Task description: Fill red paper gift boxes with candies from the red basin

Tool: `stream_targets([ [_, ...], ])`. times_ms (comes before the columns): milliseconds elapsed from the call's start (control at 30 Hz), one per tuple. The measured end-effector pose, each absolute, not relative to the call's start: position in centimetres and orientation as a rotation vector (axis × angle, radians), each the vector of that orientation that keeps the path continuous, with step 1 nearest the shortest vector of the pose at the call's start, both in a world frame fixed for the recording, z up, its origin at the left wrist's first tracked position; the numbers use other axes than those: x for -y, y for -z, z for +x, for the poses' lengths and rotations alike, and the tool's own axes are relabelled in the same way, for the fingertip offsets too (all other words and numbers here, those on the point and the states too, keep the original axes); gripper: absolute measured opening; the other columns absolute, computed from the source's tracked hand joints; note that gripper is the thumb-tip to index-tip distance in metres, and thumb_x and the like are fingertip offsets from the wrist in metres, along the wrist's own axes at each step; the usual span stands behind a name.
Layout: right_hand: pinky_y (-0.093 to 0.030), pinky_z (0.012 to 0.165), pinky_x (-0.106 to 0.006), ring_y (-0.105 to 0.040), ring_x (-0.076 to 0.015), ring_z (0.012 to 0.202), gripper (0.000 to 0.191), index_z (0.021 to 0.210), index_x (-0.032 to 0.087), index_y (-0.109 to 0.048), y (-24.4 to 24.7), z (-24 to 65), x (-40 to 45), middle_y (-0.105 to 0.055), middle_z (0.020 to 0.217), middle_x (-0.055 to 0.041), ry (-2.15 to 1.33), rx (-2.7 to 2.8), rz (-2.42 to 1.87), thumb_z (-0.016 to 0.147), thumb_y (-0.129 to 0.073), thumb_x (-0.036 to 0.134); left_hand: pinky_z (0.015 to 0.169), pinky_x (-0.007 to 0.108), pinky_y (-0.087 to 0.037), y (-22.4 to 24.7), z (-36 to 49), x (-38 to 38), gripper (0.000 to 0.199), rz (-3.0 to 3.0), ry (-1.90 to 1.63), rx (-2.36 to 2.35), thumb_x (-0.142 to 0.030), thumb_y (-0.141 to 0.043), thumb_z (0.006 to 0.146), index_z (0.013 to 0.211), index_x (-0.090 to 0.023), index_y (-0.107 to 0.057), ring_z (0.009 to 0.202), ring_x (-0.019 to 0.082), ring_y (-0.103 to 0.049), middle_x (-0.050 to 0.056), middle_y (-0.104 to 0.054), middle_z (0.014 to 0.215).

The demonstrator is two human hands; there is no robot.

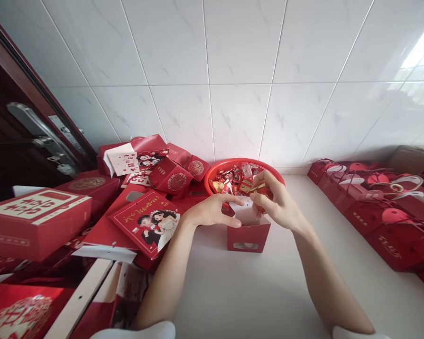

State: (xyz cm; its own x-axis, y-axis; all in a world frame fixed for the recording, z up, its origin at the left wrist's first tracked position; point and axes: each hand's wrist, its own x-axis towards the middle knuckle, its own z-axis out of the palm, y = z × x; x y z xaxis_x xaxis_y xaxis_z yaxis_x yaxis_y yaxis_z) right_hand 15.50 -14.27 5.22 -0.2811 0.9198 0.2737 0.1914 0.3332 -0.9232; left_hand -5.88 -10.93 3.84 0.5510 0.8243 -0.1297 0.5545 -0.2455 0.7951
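Observation:
A small red paper gift box point(249, 238) with a cut-out window stands upright on the white tabletop, its top open and a pale flap raised. My left hand point(214, 211) holds the box by its upper left side, thumb at the rim. Over the box's right side, my right hand point(276, 205) is closed, with a gold-wrapped candy point(257, 188) at its fingertips. Just behind stands a red plastic basket point(209, 181) of mixed wrapped candies point(229, 178). Part of the box's inside is hidden by my fingers.
On the left lies a heap of red gift boxes point(38, 230) and a printed couple card box point(151, 221). Along the right, red gift bags point(374, 216) with cords stand in rows. A tiled wall point(240, 113) closes the back; a dark door point(17, 117) is at far left.

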Motion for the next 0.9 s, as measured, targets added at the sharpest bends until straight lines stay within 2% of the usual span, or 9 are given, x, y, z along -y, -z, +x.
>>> stream_targets([
  [100, -0.045, 0.051, -0.026, -0.056, -0.0133, 0.051, 0.006, 0.084, 0.024, -0.047, -5.1, 15.4, 13.9, -0.057, 0.064, 0.0052, -1.056, 1.71, -0.961, 0.079, -0.049, 0.021, 0.092, 0.032, -0.05, -3.8, -5.9, 10.9, 0.059, 1.922, -0.406, -1.089, -0.037, -0.086, 0.065, 0.121, -0.027, -0.071, 0.11, 0.025, -0.066, 0.005, -0.068, 0.133],
  [167, -0.045, 0.054, -0.026, -0.056, -0.0128, 0.057, 0.004, 0.08, 0.022, -0.053, -5.0, 15.3, 13.5, -0.06, 0.073, 0.0023, -0.987, 1.764, -0.932, 0.079, -0.05, 0.02, 0.092, 0.033, -0.051, -3.7, -5.9, 10.8, 0.061, 1.921, -0.414, -1.055, -0.036, -0.086, 0.066, 0.124, -0.026, -0.07, 0.109, 0.026, -0.067, 0.005, -0.069, 0.131],
  [300, -0.047, 0.062, -0.027, -0.059, -0.0146, 0.071, 0.009, 0.088, 0.021, -0.064, -4.8, 15.4, 13.1, -0.065, 0.087, -0.0023, -0.906, 1.88, -0.886, 0.085, -0.055, 0.023, 0.09, 0.033, -0.052, -3.5, -5.8, 10.8, 0.064, 1.921, -0.419, -1.024, -0.036, -0.085, 0.067, 0.127, -0.024, -0.068, 0.107, 0.026, -0.068, 0.006, -0.071, 0.126],
  [467, -0.047, 0.06, -0.026, -0.061, -0.0144, 0.068, 0.007, 0.091, 0.021, -0.064, -4.7, 15.7, 13.3, -0.067, 0.085, -0.0016, -0.885, 1.989, -0.951, 0.086, -0.059, 0.023, 0.094, 0.034, -0.051, -3.5, -5.8, 10.6, 0.072, 1.903, -0.449, -1.054, -0.037, -0.087, 0.065, 0.132, -0.023, -0.065, 0.112, 0.028, -0.066, 0.008, -0.068, 0.131],
  [600, -0.046, 0.057, -0.026, -0.059, -0.0124, 0.061, 0.008, 0.09, 0.021, -0.065, -4.6, 15.7, 13.2, -0.07, 0.083, -0.0012, -0.861, 2.082, -1.01, 0.087, -0.057, 0.02, 0.1, 0.036, -0.047, -3.5, -5.7, 10.4, 0.063, 1.901, -0.453, -0.986, -0.037, -0.085, 0.069, 0.128, -0.024, -0.068, 0.117, 0.028, -0.063, 0.006, -0.072, 0.12],
  [767, -0.049, 0.063, -0.029, -0.064, -0.0159, 0.07, 0.016, 0.099, 0.021, -0.07, -4.4, 16.2, 12.7, -0.073, 0.086, -0.0035, -0.897, 2.275, -0.984, 0.088, -0.059, 0.021, 0.099, 0.035, -0.047, -3.0, -5.1, 10.3, 0.053, 1.857, -0.564, -0.837, -0.028, -0.08, 0.075, 0.126, -0.024, -0.069, 0.111, 0.024, -0.064, 0.004, -0.073, 0.113],
  [900, -0.053, 0.067, -0.031, -0.069, -0.019, 0.075, 0.022, 0.106, 0.022, -0.062, -4.5, 16.8, 12.7, -0.073, 0.083, -0.0021, -1.096, 2.038, -0.978, 0.085, -0.067, 0.027, 0.096, 0.036, -0.049, -2.7, -4.3, 10.2, 0.048, 1.685, -0.656, -0.804, -0.024, -0.083, 0.069, 0.116, -0.021, -0.073, 0.104, 0.024, -0.067, 0.004, -0.075, 0.103],
])
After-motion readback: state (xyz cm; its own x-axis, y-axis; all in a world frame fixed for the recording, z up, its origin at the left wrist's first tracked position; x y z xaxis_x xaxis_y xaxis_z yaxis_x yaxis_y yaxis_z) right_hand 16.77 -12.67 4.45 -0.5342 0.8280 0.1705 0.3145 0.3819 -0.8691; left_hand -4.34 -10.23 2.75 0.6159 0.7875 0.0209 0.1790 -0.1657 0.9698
